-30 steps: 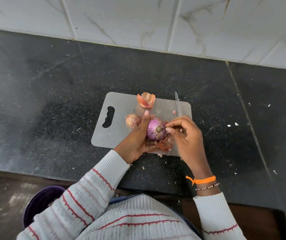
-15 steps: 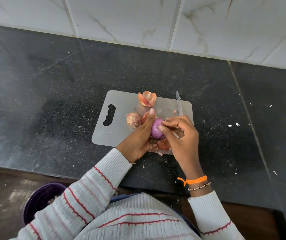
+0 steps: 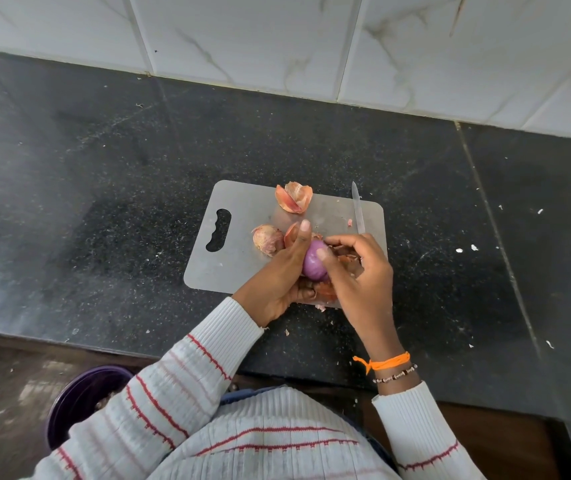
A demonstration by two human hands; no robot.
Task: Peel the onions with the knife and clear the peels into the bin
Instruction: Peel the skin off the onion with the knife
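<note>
Since a second ago the peeled onion (image 3: 313, 263) has turned, its cut end now hidden, and the right hand (image 3: 358, 268) has slid its thumb onto it. Nearest, by the counter's (image 3: 104, 209) front edge, a purple bin (image 3: 80, 400) sits below. On the cutting board (image 3: 242, 220), the left hand (image 3: 282, 275) has a snug grip around the one peeled onion; the right hand's grip curls round the knife (image 3: 358, 209), thumb touching the onion. One unpeeled onion (image 3: 266, 239) lies beside, one large peel (image 3: 292, 197) at the far edge.
</note>
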